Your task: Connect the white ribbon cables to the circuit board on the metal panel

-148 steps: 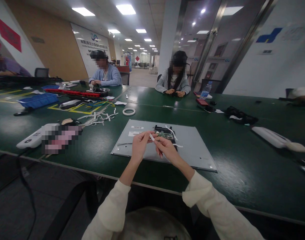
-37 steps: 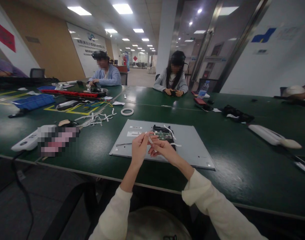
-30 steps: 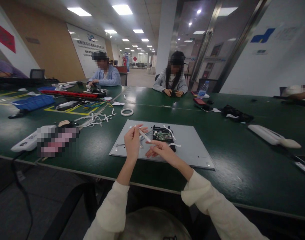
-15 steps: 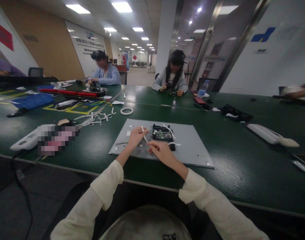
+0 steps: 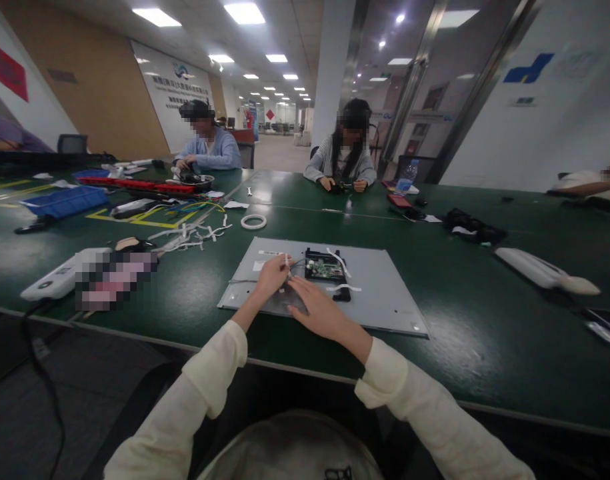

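Note:
My left hand (image 5: 271,279) is closed in a pinch on a short white strip of tape (image 5: 287,262), over the left half of a flat grey panel (image 5: 385,293). My right hand (image 5: 321,308) has its fingers stretched out and its thumb apart. Its fingertips are close by the lower end of the strip, and whether they press on it I cannot tell. Just beyond the hands, a green circuit board (image 5: 325,268) sits in a black frame on the panel. Two white strips lie across the frame's right side. Thin grey cables (image 5: 299,265) run from the board toward my left hand.
A white tape roll (image 5: 253,221) lies beyond the panel on the green table (image 5: 465,313). Cut white strips (image 5: 195,235) are scattered to its left. Also on the table are a white device (image 5: 65,273), a blue tray (image 5: 65,201) and a white tool (image 5: 529,268). Two people sit opposite.
My right hand has gone from a pinch at the strip's lower end to stretched fingers, a little to the left. My left hand stays almost in place, still pinching the strip.

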Demonstrator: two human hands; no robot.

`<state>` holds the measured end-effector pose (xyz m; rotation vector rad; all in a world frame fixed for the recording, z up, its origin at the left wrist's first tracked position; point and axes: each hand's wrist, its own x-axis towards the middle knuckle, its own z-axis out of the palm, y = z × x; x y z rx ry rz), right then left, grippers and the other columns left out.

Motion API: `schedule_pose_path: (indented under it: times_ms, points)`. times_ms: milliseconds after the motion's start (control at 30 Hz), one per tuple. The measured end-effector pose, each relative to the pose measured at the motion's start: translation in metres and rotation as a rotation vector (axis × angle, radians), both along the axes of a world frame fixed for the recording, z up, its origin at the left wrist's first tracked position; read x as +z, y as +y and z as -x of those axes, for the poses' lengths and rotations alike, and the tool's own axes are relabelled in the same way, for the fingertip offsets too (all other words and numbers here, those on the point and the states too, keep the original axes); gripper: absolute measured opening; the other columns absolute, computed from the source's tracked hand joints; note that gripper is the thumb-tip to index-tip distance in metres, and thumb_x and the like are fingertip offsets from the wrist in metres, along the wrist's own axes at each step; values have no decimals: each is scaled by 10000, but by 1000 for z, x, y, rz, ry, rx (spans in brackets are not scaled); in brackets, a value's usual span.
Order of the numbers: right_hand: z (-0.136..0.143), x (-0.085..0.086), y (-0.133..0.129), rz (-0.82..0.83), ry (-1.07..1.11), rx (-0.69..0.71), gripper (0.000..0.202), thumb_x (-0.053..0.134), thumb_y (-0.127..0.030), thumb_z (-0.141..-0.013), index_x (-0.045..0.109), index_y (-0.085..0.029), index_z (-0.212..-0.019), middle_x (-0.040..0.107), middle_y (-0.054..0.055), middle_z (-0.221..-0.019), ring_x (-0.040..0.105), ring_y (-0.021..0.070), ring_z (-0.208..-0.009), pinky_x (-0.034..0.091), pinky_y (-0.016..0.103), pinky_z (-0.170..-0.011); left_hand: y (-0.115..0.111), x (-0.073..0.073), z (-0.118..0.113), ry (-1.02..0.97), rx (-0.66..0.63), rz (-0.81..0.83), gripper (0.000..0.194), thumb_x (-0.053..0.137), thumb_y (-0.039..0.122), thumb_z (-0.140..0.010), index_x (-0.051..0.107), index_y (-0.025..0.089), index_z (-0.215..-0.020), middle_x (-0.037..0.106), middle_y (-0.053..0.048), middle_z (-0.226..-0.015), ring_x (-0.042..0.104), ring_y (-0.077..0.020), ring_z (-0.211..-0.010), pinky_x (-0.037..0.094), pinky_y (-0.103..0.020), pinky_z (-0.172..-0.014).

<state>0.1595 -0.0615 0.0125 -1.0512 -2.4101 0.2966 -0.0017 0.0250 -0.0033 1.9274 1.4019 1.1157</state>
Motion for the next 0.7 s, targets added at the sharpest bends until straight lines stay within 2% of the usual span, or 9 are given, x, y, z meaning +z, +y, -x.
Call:
schedule_pose_path:
  times_ms: [133, 333, 467, 567, 700]
  points:
    - [1, -4, 1, -13, -74, 7, 564, 444, -402, -840, 389, -92, -1308, 389, 161, -1351, 347, 242, -1258, 284, 416, -1053, -3, 0, 0, 164, -4, -32, 350, 441, 93, -763, 575, 174, -1076, 630, -75, -1110, 570, -194, -1058, 426, -326, -930]
    - [0, -5, 1, -16, -85, 14, 577, 439, -397, -843, 358, -95, -1327, 381, 164, -1356, 344, 245, -1263, 294, 419, -1045, -10, 4, -1, 401, 29, -78, 316, 437, 152, -814, 541, 182, -1111, 613, -88, -1127, 554, -209, -1068, 405, -336, -932]
    - [1, -5, 0, -15, -107, 10, 582, 432, -403, -845, 366, -76, -1323, 384, 171, -1353, 347, 240, -1261, 293, 401, -1049, -7, 4, 0, 556, 83, -96, 361, 446, 209, -839, 484, 142, -1192, 528, -146, -1237, 448, -242, -1195, 346, -374, -980]
    - [0, -4, -1, -12, -125, 6, 595, 424, -414, -849, 362, -66, -1328, 391, 171, -1349, 345, 234, -1263, 286, 389, -1055, -2, 1, 3, 629, 97, -78, 401, 449, 260, -852, 450, 132, -1233, 451, -156, -1316, 350, -256, -1269, 288, -398, -1019]
    - [0, -1, -2, -14, -115, 10, 590, 427, -411, -849, 356, -83, -1334, 389, 161, -1354, 343, 232, -1265, 285, 392, -1056, 5, 1, 5, 657, 112, -30, 453, 448, 318, -857, 418, 104, -1254, 404, -178, -1348, 332, -262, -1278, 279, -395, -1023]
